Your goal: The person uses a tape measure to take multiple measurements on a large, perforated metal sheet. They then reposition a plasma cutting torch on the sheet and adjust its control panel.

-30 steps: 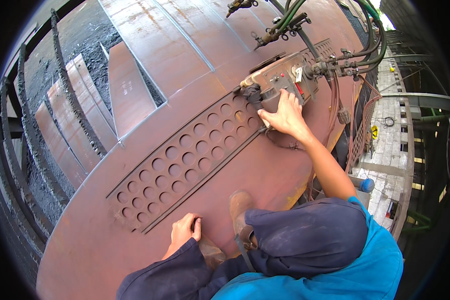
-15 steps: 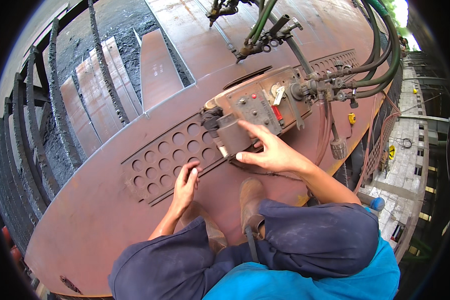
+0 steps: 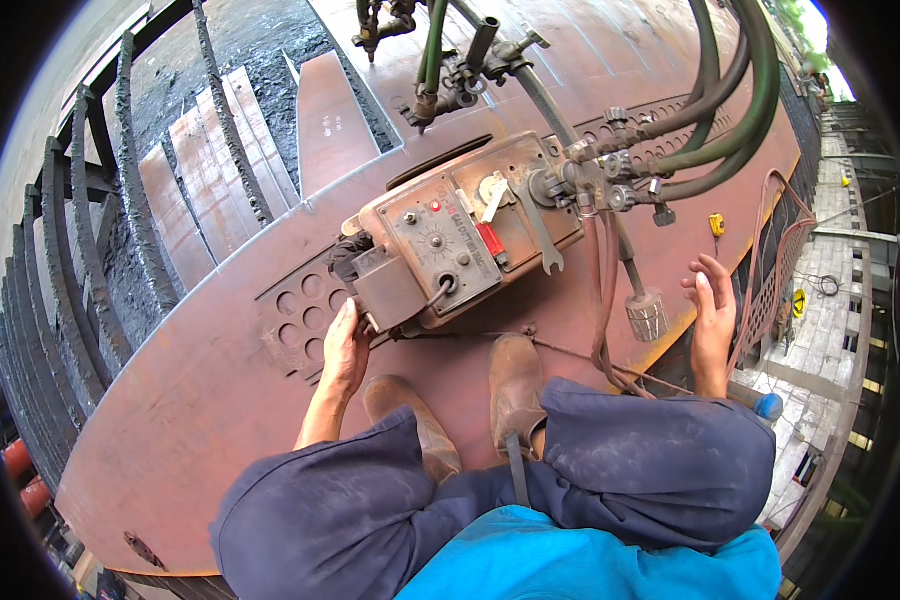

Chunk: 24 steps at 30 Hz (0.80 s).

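A worn gas-cutting carriage (image 3: 438, 285) with a control panel, a red lever (image 3: 490, 239) and a dial sits on a perforated track (image 3: 295, 318). An open-ended wrench (image 3: 544, 232) lies on top of it. My left hand (image 3: 344, 350) is at the lower corner of the carriage's grey end box (image 3: 391, 293), fingers extended along its side; I cannot tell how firmly they touch. My right hand (image 3: 712, 320) is raised off to the right with loosely spread fingers, holding nothing. Beyond the carriage hangs a cutting torch (image 3: 422, 110).
Green and dark hoses (image 3: 760, 110) arch in from the upper right to the valves. A cable (image 3: 570, 350) crosses the rusty steel plate (image 3: 190, 430) before my boots. Cut strips (image 3: 335, 130) and slatted bars (image 3: 145, 200) lie left. A yellow tape measure (image 3: 717, 225) sits right.
The carriage has shifted left along the track, covering more of its holes. My right hand has left the end box and swung right; my left hand has come up to that box.
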Available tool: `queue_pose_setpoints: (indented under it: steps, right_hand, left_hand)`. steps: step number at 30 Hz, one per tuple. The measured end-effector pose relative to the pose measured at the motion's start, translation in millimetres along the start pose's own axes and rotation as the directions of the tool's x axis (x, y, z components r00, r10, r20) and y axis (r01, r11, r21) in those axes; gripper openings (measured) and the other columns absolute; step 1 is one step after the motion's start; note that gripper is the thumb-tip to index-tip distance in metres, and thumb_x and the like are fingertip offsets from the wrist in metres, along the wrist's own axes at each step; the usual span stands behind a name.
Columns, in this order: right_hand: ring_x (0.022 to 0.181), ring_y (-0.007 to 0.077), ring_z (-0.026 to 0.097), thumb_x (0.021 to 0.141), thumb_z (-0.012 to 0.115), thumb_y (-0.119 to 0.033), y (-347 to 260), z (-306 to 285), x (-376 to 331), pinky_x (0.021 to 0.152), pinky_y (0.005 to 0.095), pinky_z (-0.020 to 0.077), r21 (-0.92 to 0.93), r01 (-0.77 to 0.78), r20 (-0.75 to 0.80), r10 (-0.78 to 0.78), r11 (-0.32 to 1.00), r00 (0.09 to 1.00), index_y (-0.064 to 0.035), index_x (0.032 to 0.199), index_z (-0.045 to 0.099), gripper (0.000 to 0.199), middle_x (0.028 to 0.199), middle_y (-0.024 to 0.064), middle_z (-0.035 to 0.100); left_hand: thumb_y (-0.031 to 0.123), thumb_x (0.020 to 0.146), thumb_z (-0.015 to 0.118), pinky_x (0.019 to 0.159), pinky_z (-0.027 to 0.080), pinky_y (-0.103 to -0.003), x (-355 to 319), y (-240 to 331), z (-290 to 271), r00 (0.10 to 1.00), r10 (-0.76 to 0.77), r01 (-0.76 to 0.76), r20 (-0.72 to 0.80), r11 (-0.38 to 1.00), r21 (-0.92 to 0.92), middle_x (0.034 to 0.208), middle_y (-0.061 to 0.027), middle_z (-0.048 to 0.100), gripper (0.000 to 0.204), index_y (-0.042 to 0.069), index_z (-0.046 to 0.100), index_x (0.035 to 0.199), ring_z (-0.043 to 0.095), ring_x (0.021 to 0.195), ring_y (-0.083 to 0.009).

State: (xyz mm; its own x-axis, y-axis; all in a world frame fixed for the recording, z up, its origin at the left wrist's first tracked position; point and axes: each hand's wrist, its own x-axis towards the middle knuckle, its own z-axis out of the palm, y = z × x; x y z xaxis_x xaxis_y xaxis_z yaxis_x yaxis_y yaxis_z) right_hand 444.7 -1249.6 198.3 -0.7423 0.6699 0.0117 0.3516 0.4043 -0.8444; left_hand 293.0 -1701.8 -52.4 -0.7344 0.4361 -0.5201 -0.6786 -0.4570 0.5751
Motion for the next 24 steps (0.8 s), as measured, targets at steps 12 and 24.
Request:
queue_pose_setpoints:
  steps: [12, 24]
  right_hand:
    - [0.136, 0.0261, 0.050, 0.112, 0.046, -0.031, 125.9, 10.2, -70.4, 0.114, 0.0452, 0.0389, 0.373, -0.160, -0.349, 0.298, 0.914, 0.889, -0.0048, 0.150, 0.045, 0.046, 0.150, 0.0107, 0.050]
    - [0.109, 0.0397, 0.063, 0.098, 0.061, -0.006, -5.0, 198.6, -20.5, 0.096, 0.0478, 0.0523, -0.125, 0.621, 0.492, -0.495, 0.774, 0.716, -0.0012, 0.121, 0.064, 0.024, 0.119, 0.0213, 0.062]
  left_hand:
    - [0.046, 0.110, 0.052, 0.103, 0.046, -0.045, 9.8, -2.3, 20.7, 0.999, 0.034, -0.034, -0.016, 0.999, 0.017, 0.132, -0.0061, 0.067, 0.048, 0.007, 0.060, 0.137, 0.061, 0.122, -0.0198]
    - [0.021, 0.108, 0.058, 0.111, 0.045, -0.046, -8.7, 7.8, 14.9, 0.988, 0.097, -0.112, 0.119, 0.985, 0.128, 0.148, -0.0047, 0.054, 0.047, 0.005, 0.045, 0.151, 0.052, 0.134, -0.0186]
